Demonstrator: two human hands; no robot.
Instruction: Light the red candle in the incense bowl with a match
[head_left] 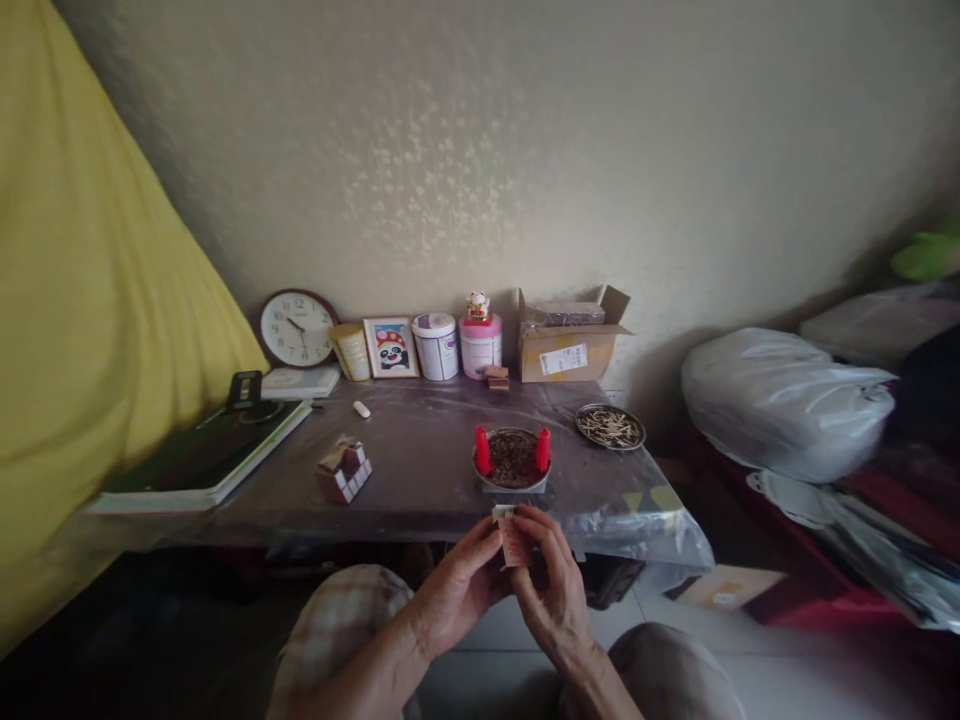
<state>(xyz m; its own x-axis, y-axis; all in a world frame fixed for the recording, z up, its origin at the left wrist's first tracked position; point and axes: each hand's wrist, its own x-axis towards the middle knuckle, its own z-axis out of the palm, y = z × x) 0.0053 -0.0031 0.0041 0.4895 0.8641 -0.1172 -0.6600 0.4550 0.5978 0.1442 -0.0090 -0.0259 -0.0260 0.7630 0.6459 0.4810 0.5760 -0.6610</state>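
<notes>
Here left hand [457,592] and right hand [553,590] pinch a small box [513,541]; candles [482,452] stand just beyond the fingertips; a slack grip might drop it.

Pinching left hand [459,592] meets pinching right hand [553,592]

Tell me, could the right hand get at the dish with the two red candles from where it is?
Probably yes. The dish sits near the front edge of the table, just beyond the right hand, with nothing between them. That hand and the left hand hold a small box, though, so it is not free.
</notes>
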